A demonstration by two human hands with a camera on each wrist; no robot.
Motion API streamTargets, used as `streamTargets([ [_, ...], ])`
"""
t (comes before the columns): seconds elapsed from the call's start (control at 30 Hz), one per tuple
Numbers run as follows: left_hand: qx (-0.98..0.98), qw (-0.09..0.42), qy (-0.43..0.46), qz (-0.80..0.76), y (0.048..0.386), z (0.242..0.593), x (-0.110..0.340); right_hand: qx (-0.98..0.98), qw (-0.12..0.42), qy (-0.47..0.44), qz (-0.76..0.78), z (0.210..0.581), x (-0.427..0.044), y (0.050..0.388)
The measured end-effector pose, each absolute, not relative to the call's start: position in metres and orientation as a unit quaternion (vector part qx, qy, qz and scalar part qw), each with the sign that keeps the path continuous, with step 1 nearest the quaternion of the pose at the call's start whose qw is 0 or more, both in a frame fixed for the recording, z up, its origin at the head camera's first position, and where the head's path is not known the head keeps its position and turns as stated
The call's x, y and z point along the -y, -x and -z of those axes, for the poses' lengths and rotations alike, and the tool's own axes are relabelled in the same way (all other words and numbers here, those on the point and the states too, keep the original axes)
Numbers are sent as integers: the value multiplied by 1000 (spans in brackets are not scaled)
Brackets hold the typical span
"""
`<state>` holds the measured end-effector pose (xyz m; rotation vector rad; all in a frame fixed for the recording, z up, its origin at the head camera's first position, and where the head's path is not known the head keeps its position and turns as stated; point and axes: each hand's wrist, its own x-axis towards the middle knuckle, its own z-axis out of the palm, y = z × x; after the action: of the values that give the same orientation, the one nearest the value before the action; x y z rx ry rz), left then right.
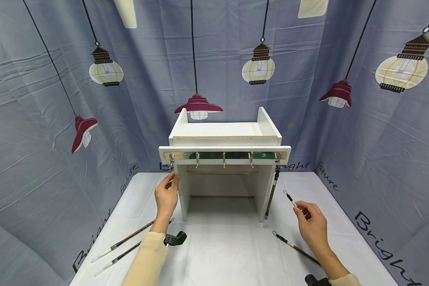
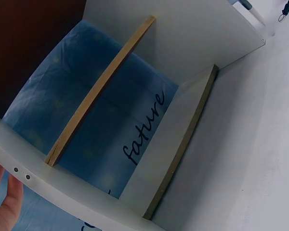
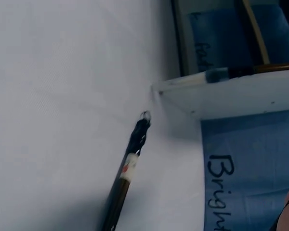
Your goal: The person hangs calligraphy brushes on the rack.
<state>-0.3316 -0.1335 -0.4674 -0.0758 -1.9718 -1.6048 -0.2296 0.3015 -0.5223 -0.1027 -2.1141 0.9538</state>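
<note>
A white shelf stand [image 1: 226,141] with a row of metal hooks [image 1: 224,159] stands at the table's back. At its left side panel [image 1: 182,190], my left hand [image 1: 167,194] touches the outer edge with its fingertips; in the left wrist view its fingers [image 2: 12,199] show beyond that panel. My right hand [image 1: 312,224] pinches a calligraphy brush near its looped dark end [image 1: 289,197], to the right of the stand; most of this brush is hidden by the hand. Another calligraphy brush [image 1: 271,194] hangs tip down from the rightmost hook.
Two brushes lie on the left of the white table [image 1: 218,254]: a brown one [image 1: 132,236] and a darker one [image 1: 126,253], partly behind the left arm. One more brush [image 1: 296,249] lies below the right hand. A printed curtain [image 1: 146,79] encloses the table.
</note>
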Motion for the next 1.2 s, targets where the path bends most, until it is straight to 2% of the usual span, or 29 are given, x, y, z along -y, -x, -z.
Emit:
streamTargets([
  [0.83,746,293,24,598,330,467,132,750,474,12,-462,470,-262,217],
  [1.0,745,295,24,598,330,467,132,737,476,6,-480,447,-242,203],
  [1.2,747,297,27,594,329,468,133,720,481,-14,-500,442,-235,202],
])
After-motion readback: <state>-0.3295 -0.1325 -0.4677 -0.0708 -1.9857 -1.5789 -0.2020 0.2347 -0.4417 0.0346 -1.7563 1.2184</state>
